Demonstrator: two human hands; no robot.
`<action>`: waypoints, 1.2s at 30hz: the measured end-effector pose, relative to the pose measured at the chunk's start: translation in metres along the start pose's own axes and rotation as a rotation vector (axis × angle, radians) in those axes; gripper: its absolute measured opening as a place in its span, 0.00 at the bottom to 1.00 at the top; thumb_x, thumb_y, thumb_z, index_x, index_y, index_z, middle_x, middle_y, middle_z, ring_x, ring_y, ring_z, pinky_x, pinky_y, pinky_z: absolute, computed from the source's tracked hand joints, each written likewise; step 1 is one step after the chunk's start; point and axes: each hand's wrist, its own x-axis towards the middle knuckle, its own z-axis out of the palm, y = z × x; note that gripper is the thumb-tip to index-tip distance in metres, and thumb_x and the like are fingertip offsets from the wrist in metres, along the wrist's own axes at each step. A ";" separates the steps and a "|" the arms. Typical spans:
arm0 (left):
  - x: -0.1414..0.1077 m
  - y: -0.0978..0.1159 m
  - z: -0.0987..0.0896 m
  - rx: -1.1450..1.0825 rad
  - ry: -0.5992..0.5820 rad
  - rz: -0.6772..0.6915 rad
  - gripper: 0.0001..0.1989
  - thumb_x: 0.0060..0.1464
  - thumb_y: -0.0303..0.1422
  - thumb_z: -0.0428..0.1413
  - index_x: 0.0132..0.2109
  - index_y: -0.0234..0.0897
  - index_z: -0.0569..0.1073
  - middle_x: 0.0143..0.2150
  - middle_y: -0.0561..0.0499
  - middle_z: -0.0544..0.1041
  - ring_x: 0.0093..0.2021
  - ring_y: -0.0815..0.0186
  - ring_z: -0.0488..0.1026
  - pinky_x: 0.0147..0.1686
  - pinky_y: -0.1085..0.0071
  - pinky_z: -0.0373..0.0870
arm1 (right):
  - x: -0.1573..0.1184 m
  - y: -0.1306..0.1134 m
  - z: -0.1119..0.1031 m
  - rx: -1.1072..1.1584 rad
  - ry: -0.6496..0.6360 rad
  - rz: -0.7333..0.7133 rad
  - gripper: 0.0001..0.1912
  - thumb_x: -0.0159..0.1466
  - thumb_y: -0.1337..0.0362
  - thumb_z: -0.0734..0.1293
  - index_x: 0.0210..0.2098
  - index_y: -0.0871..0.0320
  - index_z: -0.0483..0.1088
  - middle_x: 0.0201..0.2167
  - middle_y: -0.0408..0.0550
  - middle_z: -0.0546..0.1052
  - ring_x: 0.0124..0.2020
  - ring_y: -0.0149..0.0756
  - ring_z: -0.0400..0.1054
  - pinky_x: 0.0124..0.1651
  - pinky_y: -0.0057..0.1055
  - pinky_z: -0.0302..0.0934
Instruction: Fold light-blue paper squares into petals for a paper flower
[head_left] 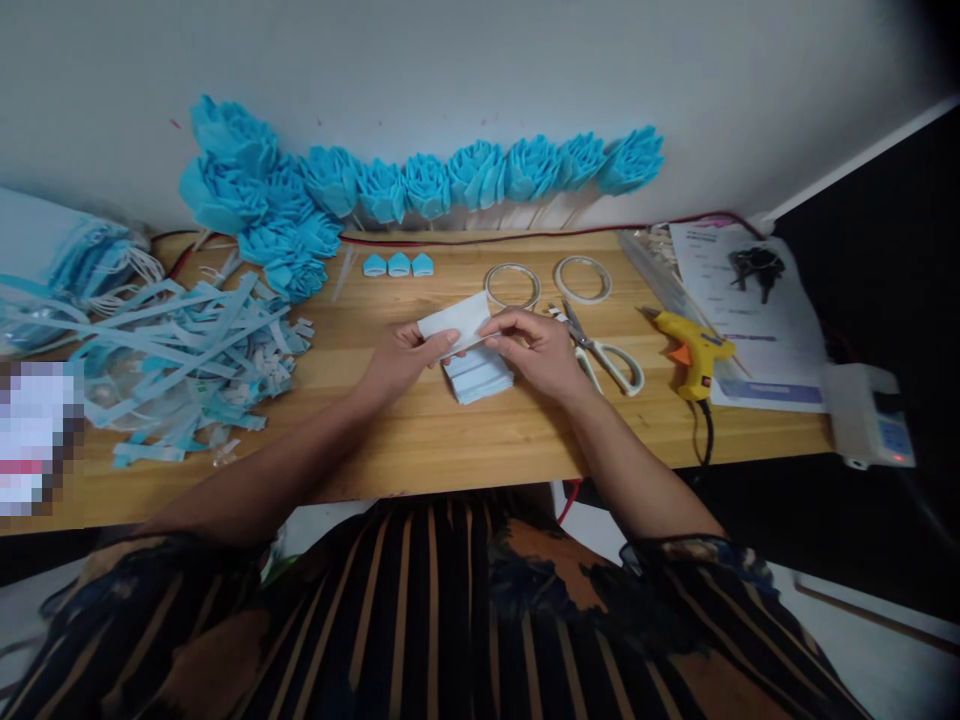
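Between my two hands is a pale, flat piece of fabric (454, 322), held above the wooden table. My left hand (411, 358) pinches its left side, thumb on top. At its right edge, my right hand (531, 345) grips it between thumb and fingers. Just below lies a small stack of pale blue pieces (480, 378), partly hidden by the hands. White-handled scissors (596, 350) rest by my right hand, blades pointing away. Beyond the hands, three small folded blue petals (398, 265) sit in a row. Two tape rolls (512, 287) lie flat nearby.
Blue fabric roses (427, 185) line the wall at the back. Cut blue strips (187, 350) pile up at left, beside a stack of face masks (67, 255). At right are a yellow glue gun (691, 350), a printed sheet (757, 340), keys (756, 268) and a white power socket (866, 415).
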 end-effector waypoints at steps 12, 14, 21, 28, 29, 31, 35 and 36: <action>-0.002 0.000 -0.001 0.057 -0.080 0.016 0.22 0.57 0.51 0.60 0.34 0.35 0.81 0.32 0.46 0.83 0.28 0.69 0.71 0.27 0.72 0.64 | 0.000 0.003 0.004 0.114 0.065 0.054 0.09 0.60 0.56 0.73 0.34 0.56 0.78 0.33 0.44 0.81 0.32 0.33 0.71 0.37 0.32 0.65; -0.002 0.002 -0.002 0.060 -0.093 0.034 0.25 0.59 0.54 0.57 0.33 0.34 0.81 0.33 0.45 0.83 0.27 0.69 0.70 0.28 0.72 0.64 | 0.001 0.003 0.005 0.107 0.071 0.052 0.09 0.60 0.57 0.73 0.34 0.56 0.77 0.32 0.44 0.80 0.31 0.32 0.70 0.37 0.32 0.65; -0.005 0.006 -0.001 0.157 -0.093 0.016 0.17 0.50 0.47 0.65 0.34 0.35 0.80 0.31 0.49 0.81 0.32 0.65 0.73 0.33 0.71 0.68 | 0.002 0.002 0.005 0.090 0.076 0.032 0.06 0.60 0.59 0.73 0.34 0.55 0.77 0.31 0.43 0.79 0.32 0.32 0.70 0.38 0.32 0.64; -0.003 0.001 -0.002 0.213 -0.040 -0.014 0.12 0.50 0.41 0.64 0.31 0.35 0.78 0.27 0.52 0.77 0.28 0.67 0.69 0.30 0.71 0.64 | 0.002 0.007 0.005 0.194 0.035 0.047 0.13 0.61 0.59 0.73 0.44 0.54 0.74 0.34 0.42 0.78 0.34 0.32 0.71 0.38 0.31 0.65; -0.002 0.000 -0.003 0.223 -0.037 -0.004 0.12 0.50 0.41 0.64 0.30 0.36 0.78 0.26 0.53 0.76 0.28 0.68 0.69 0.30 0.71 0.64 | 0.002 0.008 0.005 0.224 0.019 0.062 0.17 0.61 0.59 0.73 0.48 0.53 0.73 0.35 0.42 0.78 0.33 0.32 0.70 0.37 0.31 0.65; -0.002 -0.001 -0.003 0.230 -0.036 0.013 0.13 0.52 0.41 0.63 0.29 0.36 0.77 0.26 0.52 0.76 0.28 0.67 0.69 0.31 0.71 0.65 | 0.002 0.008 0.004 0.269 -0.019 0.088 0.25 0.61 0.58 0.74 0.57 0.52 0.70 0.35 0.41 0.78 0.32 0.31 0.70 0.35 0.30 0.65; -0.002 -0.005 -0.001 0.245 -0.032 0.038 0.11 0.53 0.39 0.64 0.31 0.36 0.77 0.25 0.53 0.76 0.29 0.66 0.71 0.30 0.71 0.66 | 0.000 0.006 0.002 0.277 -0.070 0.088 0.32 0.61 0.56 0.75 0.63 0.50 0.67 0.36 0.41 0.77 0.33 0.31 0.69 0.36 0.30 0.65; -0.002 -0.006 0.000 0.249 -0.032 0.042 0.10 0.53 0.38 0.64 0.31 0.36 0.78 0.25 0.53 0.77 0.29 0.66 0.72 0.30 0.72 0.67 | 0.000 0.006 0.002 0.257 -0.071 0.088 0.31 0.61 0.55 0.75 0.62 0.50 0.68 0.36 0.41 0.76 0.34 0.32 0.69 0.36 0.30 0.65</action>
